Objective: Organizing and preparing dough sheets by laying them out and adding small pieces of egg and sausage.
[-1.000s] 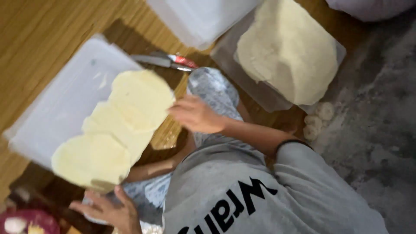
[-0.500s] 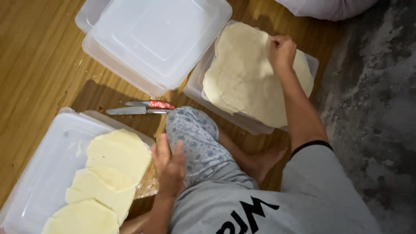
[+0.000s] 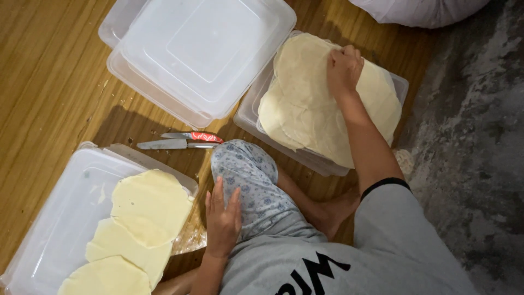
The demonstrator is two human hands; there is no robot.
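The right hand [image 3: 344, 68] is pressed onto the stack of thin dough sheets [image 3: 305, 104]; its fingers are curled at the stack's upper edge, pinching the top sheet, though the fingertips are hidden. The stack is held in a clear plastic container [image 3: 401, 84], whose walls are mostly covered by the overhanging dough. The left hand [image 3: 222, 218] is laid flat and open on the bent knee [image 3: 243, 169], nothing being held. Two knives [image 3: 185, 140] are seen on the wooden floor [image 3: 49, 82], just beside the knee. At lower left, a clear lid [image 3: 60, 213] is cut off by the frame; overlapping pale dough rounds [image 3: 150, 207] are laid on it. Stacked empty containers [image 3: 202, 52] are placed at the top.
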